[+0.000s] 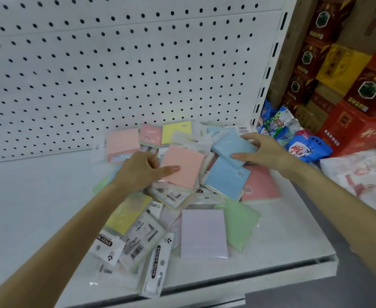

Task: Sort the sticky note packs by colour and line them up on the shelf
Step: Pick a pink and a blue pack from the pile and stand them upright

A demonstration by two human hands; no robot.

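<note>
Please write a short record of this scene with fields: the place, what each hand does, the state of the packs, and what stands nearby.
place: white shelf with a pegboard back
left hand: holds a pink pack, thumb on top
right hand: grips a blue pack
pile: pink, blue, yellow, green and lilac packs mixed and overlapping, none lined up yet
front of pile: lilac pack beside green pack
right of shelf: red boxes

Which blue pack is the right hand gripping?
The upper blue pack, at the pile's back right: the right hand pinches it. The lower blue pack lies free, partly under it.
</note>
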